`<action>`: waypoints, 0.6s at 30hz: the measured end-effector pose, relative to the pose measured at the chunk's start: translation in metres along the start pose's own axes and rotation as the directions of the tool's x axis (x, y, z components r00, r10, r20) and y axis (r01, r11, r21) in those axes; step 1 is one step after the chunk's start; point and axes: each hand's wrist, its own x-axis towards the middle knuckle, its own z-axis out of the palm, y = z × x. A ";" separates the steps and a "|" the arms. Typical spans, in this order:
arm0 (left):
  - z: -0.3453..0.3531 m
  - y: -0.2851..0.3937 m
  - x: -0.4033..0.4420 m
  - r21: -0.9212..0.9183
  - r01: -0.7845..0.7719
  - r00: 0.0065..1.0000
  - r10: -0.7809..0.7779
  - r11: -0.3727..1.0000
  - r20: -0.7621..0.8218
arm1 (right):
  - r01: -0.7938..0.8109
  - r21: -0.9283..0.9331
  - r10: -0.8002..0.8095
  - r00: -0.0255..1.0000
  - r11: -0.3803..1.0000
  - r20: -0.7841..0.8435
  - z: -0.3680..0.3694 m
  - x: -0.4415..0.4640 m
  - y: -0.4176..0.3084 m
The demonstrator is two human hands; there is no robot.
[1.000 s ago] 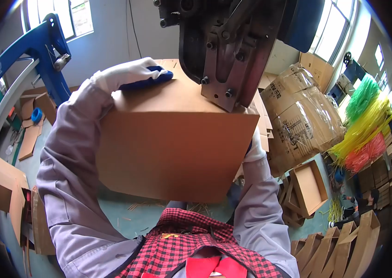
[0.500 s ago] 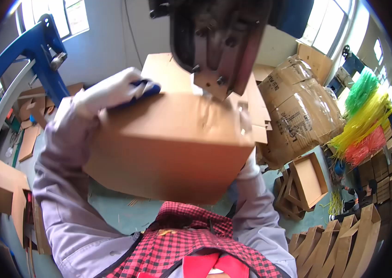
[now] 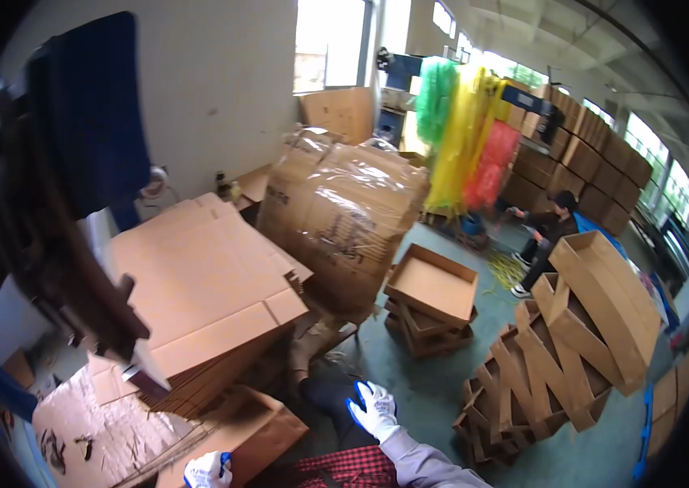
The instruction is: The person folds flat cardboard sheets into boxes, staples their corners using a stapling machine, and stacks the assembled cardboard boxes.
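My left hand (image 3: 209,470), in a white glove with blue palm side, is at the bottom edge of the view with its fingers curled on a brown cardboard box (image 3: 267,429). Part of that box is cut off below. Over my lap, my right hand (image 3: 375,411) wears a matching glove; its fingers are apart and nothing is in them. Beyond the box rises a stack of flat cardboard sheets (image 3: 198,268). A dark machine head (image 3: 76,244) partly covers the left side of that stack.
A large plastic-wrapped cardboard bundle (image 3: 353,211) stands ahead. Open box trays (image 3: 434,285) sit on the floor, with a tall leaning pile of boxes (image 3: 540,366) at right. A person (image 3: 552,236) crouches near hanging coloured strips (image 3: 462,138). Small tools (image 3: 84,443) lie at lower left.
The view has swung to the right. The box, raised in both hands before, is now low at the left hand. My right hand has come away from it.
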 end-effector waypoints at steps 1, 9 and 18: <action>0.013 0.002 0.009 -0.009 -0.025 1.000 0.025 1.000 0.003 | -0.021 -0.013 0.021 1.000 1.000 -0.010 0.001 0.003 0.006; 0.012 0.015 -0.018 0.059 0.294 0.955 -0.292 0.954 -0.042 | -0.071 -0.065 0.070 0.997 0.995 -0.010 0.026 -0.034 -0.009; 0.021 0.032 -0.002 0.246 0.411 0.856 -0.464 0.878 0.226 | -0.100 0.034 0.099 0.995 0.994 0.014 0.022 -0.020 0.001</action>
